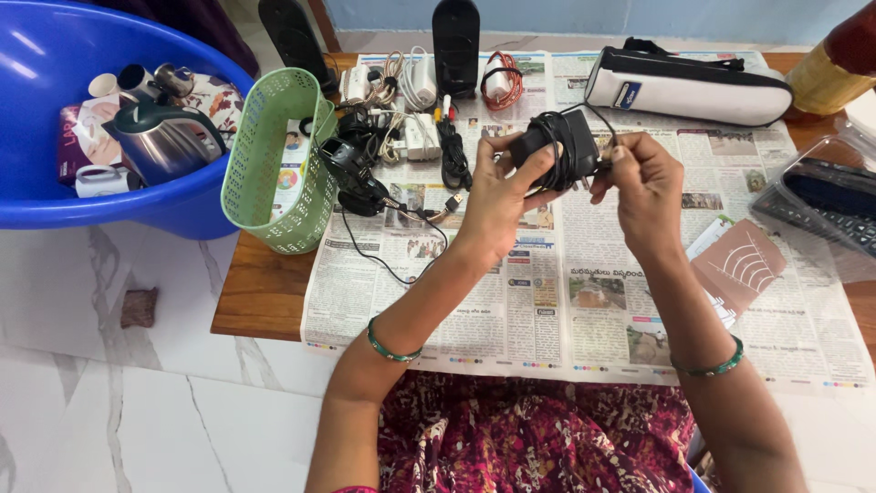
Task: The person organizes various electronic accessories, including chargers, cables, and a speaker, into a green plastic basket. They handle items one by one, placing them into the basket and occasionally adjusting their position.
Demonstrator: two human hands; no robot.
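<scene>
Black adapter [558, 146] sits gripped in left hand [497, 196], right hand [639, 178] touching.

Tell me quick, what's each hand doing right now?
Left hand: closed around the black power adapter with its cord wound on it.
Right hand: fingers pinching the adapter's cord end.

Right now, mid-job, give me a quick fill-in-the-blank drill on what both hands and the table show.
1. The left hand grips a black adapter with its ___ wound around it.
2. The right hand pinches the cord's end beside the ___.
3. The table is covered with ___.
4. The green basket stands to the ___ of the left hand.

Missing words: cord; adapter; newspaper; left
</scene>
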